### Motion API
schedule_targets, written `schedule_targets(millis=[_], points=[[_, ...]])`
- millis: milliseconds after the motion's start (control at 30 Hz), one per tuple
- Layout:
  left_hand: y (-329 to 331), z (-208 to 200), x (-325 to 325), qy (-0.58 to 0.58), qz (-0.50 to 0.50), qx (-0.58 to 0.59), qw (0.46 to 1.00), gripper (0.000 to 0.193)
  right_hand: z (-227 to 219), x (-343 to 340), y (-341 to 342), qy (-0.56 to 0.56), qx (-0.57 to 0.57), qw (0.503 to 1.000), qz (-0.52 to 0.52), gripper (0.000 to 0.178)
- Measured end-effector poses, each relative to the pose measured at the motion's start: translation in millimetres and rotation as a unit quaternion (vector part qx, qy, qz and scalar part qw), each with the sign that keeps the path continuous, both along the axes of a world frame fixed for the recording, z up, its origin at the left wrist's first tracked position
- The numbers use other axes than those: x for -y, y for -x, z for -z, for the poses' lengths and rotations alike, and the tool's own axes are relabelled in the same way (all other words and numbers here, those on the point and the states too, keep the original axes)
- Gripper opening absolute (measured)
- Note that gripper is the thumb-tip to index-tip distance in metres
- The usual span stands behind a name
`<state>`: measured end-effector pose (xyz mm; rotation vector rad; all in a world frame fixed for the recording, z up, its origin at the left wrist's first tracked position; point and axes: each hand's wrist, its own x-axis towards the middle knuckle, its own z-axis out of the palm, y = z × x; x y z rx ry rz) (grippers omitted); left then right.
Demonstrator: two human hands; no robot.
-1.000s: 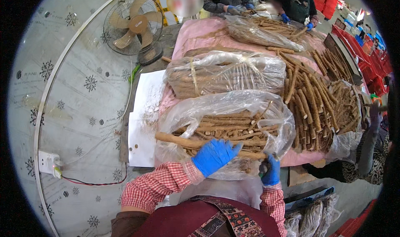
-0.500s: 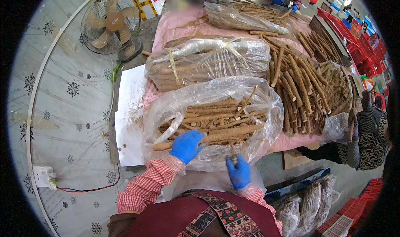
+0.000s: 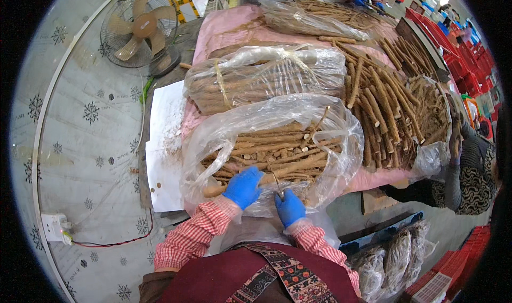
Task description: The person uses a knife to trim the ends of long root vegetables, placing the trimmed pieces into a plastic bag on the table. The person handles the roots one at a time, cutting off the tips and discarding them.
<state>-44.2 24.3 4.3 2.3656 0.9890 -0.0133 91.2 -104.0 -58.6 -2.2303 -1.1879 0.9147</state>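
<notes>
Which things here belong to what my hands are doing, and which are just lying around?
In the job:
- long brown root, your left hand on it
- thin tool, in your right hand
- open plastic bag of roots

Apparently just around:
- fan
- white sheets
- wall socket

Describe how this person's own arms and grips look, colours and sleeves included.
The left grip and right grip wear matching bright blue gloves, with no markings that I can make out. Both forearms are covered by red-and-white checked sleeves, gathered at the wrists where they meet the gloves. No cables show on either arm.
</notes>
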Motion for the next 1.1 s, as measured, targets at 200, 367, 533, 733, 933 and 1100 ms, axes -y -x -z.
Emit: schedule_targets(millis=[200,367,533,733,933,1100], points=[[-24,-37,-19,0.02,-0.105,0.101,0.989,0.037,7,26,-19,-0.061,-0.169,0.982,0.048,0.038],[-95,-6,-53,-0.071,0.009,0.066,0.995,0.039,-18,43,-40,-0.074,-0.317,0.908,0.262,0.022],[-174,30,-57,-0.054,0.128,-0.001,0.99,0.043,-13,53,-60,-0.146,-0.326,0.876,0.324,0.017],[-201,47,-65,-0.025,0.156,-0.116,0.981,0.046,-31,65,-83,-0.139,-0.315,0.869,0.355,0.019],[-182,-58,-86,0.251,-0.014,0.179,0.951,0.042,-73,40,-112,-0.24,-0.364,0.848,0.301,0.019],[-193,-82,-62,0.598,-0.167,0.218,0.753,0.035,-112,-4,-126,-0.261,-0.412,0.85,0.199,0.03]])
